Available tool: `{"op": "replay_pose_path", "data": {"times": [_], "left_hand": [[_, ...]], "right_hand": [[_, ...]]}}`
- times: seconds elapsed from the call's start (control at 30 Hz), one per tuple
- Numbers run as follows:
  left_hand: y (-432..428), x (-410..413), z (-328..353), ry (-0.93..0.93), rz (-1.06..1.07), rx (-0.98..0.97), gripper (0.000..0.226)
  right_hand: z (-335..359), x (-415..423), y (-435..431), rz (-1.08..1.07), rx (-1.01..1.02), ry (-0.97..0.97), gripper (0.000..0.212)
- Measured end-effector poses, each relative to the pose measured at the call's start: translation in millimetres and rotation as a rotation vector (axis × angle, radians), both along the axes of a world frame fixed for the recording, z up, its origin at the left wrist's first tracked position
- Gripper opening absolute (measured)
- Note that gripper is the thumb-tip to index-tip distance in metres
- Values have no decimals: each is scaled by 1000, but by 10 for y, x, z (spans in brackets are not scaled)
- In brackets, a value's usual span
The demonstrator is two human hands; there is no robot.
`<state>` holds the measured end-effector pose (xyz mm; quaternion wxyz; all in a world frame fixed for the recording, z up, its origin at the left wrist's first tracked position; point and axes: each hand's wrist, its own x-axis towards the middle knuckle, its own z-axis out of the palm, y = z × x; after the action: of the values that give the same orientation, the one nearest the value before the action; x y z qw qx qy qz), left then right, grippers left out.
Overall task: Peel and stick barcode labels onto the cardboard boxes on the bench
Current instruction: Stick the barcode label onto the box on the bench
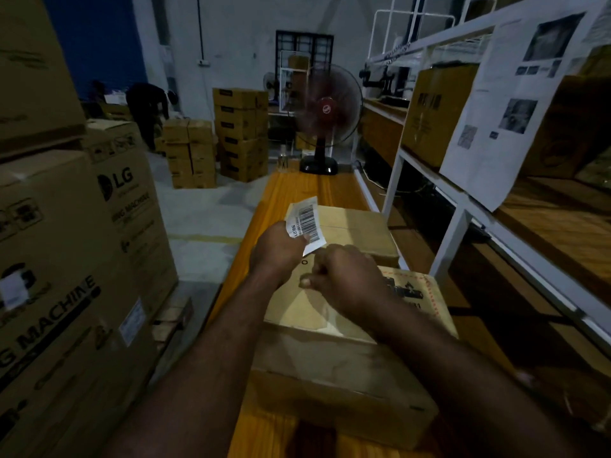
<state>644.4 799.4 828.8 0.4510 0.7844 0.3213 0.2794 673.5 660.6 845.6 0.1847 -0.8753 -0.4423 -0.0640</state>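
Note:
A white barcode label sheet [305, 221] stands upright between my hands, above two cardboard boxes on the wooden bench [291, 186]. My left hand [279, 249] grips the sheet's lower left edge. My right hand [344, 279] is curled just right of it, fingers pinching at the sheet's lower corner. The near box [334, 365] lies under my forearms and carries a printed black mark at its far right. Behind it lies the far box [357, 229], taped along its top.
Tall washing machine cartons [66, 259] stand close on the left. A white metal rack [463, 206] with boxes and a hanging paper sheet runs along the right. A spinning pedestal fan [325, 117] stands at the bench's far end. Stacked boxes [241, 133] and a person are farther back.

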Motion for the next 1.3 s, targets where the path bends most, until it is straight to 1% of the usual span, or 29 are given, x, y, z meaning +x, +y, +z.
{"op": "replay_pose_path", "data": {"times": [0.07,0.1,0.17,0.23,0.27,0.33,0.37,0.43,0.47,0.6,0.73,0.8,0.83,0.93,1.03,1.1,1.17,1.23,1.3], "left_hand": [[32,11,-13,-27,-11,-29,40],[45,14,-17,-40,-16,-44,42],[55,18,-23,-36,-11,-46,39],[59,29,-27,-18,7,-15,27],[66,40,-36,-17,14,-6,22],[75,58,-48,-21,14,-6,23],[73,61,-46,-19,14,-9,28],[82,68,-41,-7,13,-12,34],[87,65,-32,1,9,-7,34],[120,57,-16,29,-19,39,31],[113,73,-51,-9,13,9,28],[109,82,-62,-12,13,12,26],[109,79,-66,-13,11,8,26],[102,67,-71,-3,12,9,30],[86,58,-47,13,16,34,30],[90,57,-30,28,22,57,30],[89,50,-22,50,25,83,27],[78,46,-32,48,27,93,25],[77,45,-40,32,26,88,26]], "right_hand": [[-22,-31,137,-18,-36,-69,22],[-48,-90,153,-9,-48,-48,25],[-85,-310,33,57,-34,55,34],[-117,-568,-207,142,-1,150,44],[-114,-673,-332,167,-6,182,53],[-79,-727,-470,164,-96,196,66],[-62,-676,-461,154,-149,179,68],[-45,-501,-296,136,-255,140,66],[-53,-397,-173,126,-293,118,66],[-115,-234,124,105,-337,73,69],[-62,-583,-245,179,-357,56,61],[4,-679,-469,152,-371,21,58],[44,-665,-524,123,-377,34,56],[98,-487,-425,62,-355,91,53],[5,-246,-87,47,-363,55,53],[-50,-222,60,70,-333,50,51],[-87,-358,-2,138,-279,56,50],[-118,-526,-248,225,-226,57,46],[-104,-516,-526,229,-217,67,45]]}}
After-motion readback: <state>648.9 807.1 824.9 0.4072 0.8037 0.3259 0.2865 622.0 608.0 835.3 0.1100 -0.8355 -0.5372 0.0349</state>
